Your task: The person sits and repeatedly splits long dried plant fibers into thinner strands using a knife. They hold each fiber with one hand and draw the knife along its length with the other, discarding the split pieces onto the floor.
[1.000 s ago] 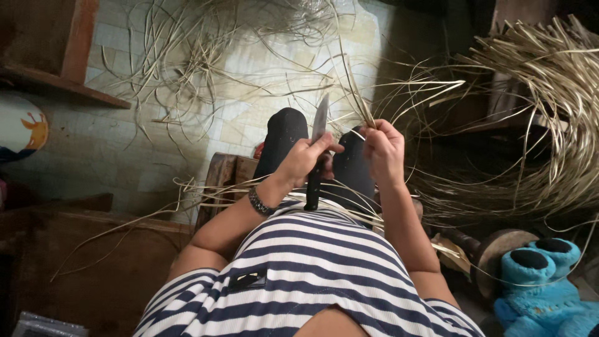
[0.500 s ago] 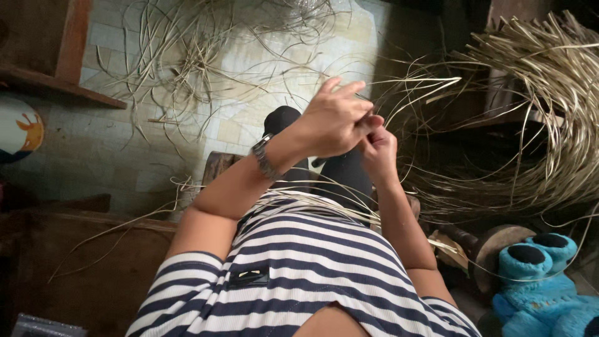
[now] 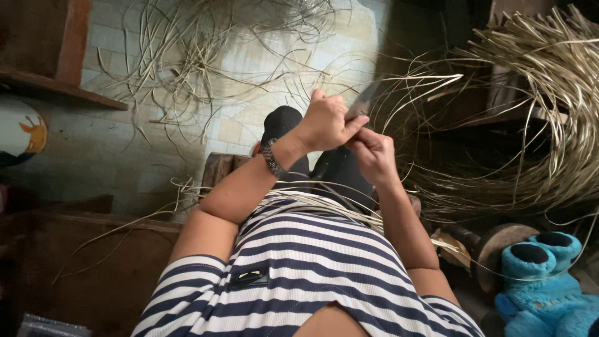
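Above the knees, the left hand (image 3: pixel 324 122), raised since a second ago, has its fingers closed on a knife (image 3: pixel 362 101), while the right hand (image 3: pixel 373 153) pinches a thin cane strip (image 3: pixel 405 87), the blade now working along it.

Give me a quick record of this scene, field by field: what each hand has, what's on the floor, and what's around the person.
left hand: closed around a knife, blade pointing up and away
right hand: pinching a thin pale strip against the blade; the strip itself is hard to make out
wrist: beaded bracelet on the left wrist
lap: pale cane strips lie across it
floor: loose strips scattered on the tiles
right side: big curved bundle of strips
lower right: blue plush toy
clothing: striped shirt
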